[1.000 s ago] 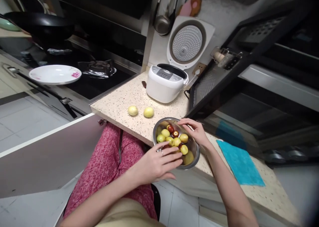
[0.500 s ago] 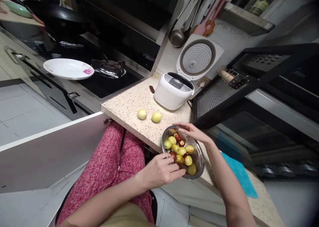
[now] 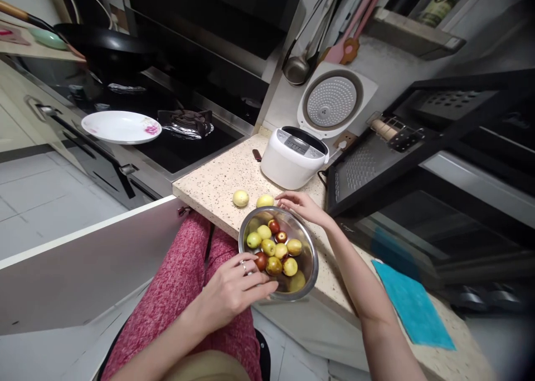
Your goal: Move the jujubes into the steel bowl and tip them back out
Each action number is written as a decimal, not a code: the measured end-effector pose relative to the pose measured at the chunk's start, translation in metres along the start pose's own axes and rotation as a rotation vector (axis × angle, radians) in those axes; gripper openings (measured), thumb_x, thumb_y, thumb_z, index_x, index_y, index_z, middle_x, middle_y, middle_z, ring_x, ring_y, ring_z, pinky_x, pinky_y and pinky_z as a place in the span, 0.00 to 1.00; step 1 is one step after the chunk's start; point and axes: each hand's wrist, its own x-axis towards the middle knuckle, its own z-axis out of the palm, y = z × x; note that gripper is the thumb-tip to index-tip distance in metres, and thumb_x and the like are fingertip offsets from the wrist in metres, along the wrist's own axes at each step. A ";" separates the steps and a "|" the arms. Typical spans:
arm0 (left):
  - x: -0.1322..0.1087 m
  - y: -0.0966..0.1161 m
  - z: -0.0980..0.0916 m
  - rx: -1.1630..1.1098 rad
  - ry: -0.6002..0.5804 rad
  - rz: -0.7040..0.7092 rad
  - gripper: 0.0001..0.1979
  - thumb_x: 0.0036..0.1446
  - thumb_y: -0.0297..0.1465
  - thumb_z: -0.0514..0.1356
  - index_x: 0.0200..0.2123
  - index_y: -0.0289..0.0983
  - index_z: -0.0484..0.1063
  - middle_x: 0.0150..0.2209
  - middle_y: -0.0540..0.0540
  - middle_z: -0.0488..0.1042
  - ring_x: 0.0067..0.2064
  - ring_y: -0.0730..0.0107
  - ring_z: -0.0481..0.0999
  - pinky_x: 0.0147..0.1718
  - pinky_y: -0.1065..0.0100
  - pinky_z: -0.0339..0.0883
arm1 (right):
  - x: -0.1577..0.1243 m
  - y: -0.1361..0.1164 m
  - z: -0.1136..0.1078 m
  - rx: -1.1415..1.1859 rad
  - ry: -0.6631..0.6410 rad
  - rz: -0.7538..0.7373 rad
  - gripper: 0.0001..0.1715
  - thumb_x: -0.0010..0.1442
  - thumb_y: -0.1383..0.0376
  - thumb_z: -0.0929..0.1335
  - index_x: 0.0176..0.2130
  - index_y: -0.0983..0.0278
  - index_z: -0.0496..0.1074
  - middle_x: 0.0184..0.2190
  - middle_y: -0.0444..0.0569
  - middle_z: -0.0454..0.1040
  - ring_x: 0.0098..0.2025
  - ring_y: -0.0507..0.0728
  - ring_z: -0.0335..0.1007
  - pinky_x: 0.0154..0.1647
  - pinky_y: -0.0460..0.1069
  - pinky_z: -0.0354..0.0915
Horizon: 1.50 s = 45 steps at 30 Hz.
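A round metal bowl [image 3: 308, 278] is over the counter's front edge, holding several green, yellow and red-brown jujube-like fruits [image 3: 268, 247]. My left hand [image 3: 234, 286], with a ring on one finger, grips its near left rim, the fingers reaching inside beside a red-brown fruit. My right hand [image 3: 303, 207] holds the far rim, its thumb side and fingertips near the loose fruit behind. Two pale yellow-green fruits lie on the counter past the bowl, one [image 3: 241, 198] to the left and one [image 3: 264, 201] just behind the rim.
A white rice cooker [image 3: 292, 161] with its lid raised stands on the speckled counter [image 3: 213, 183]. At the right are a black oven [image 3: 401, 208] and a blue cloth [image 3: 413, 303]. On the left, a flowered plate [image 3: 121, 127] and a wok [image 3: 108, 47] are on the stove. A cabinet door [image 3: 92, 258] hangs open.
Both hands and the bowl have moved left, closer to the two loose fruits. The fruits in the bowl keep nearly the same arrangement. The view has shifted slightly.
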 end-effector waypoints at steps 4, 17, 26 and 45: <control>-0.004 -0.003 -0.011 0.011 -0.025 -0.019 0.13 0.73 0.25 0.54 0.50 0.38 0.78 0.40 0.50 0.84 0.39 0.72 0.79 0.55 0.60 0.75 | 0.020 0.004 0.004 -0.071 0.056 -0.135 0.19 0.67 0.54 0.70 0.49 0.63 0.80 0.48 0.55 0.81 0.47 0.61 0.78 0.45 0.53 0.74; -0.026 -0.026 -0.002 0.043 0.052 0.012 0.15 0.74 0.27 0.53 0.56 0.40 0.77 0.47 0.48 0.85 0.46 0.70 0.82 0.59 0.57 0.74 | 0.029 0.022 0.007 -0.011 -0.119 -0.288 0.17 0.65 0.58 0.72 0.52 0.60 0.77 0.51 0.53 0.77 0.52 0.62 0.73 0.51 0.55 0.71; -0.024 -0.032 0.004 0.065 0.114 -0.022 0.15 0.75 0.28 0.52 0.54 0.41 0.78 0.48 0.48 0.85 0.55 0.68 0.81 0.64 0.56 0.69 | 0.017 0.022 -0.008 -0.252 0.006 -0.229 0.17 0.60 0.61 0.73 0.49 0.63 0.75 0.46 0.54 0.75 0.43 0.61 0.72 0.45 0.54 0.70; -0.020 -0.041 0.015 -0.004 0.142 -0.060 0.18 0.76 0.30 0.49 0.59 0.41 0.76 0.56 0.45 0.81 0.67 0.65 0.71 0.72 0.51 0.56 | -0.004 -0.052 0.002 -0.195 -0.242 -0.331 0.22 0.63 0.64 0.73 0.56 0.62 0.72 0.53 0.54 0.77 0.53 0.63 0.74 0.57 0.58 0.69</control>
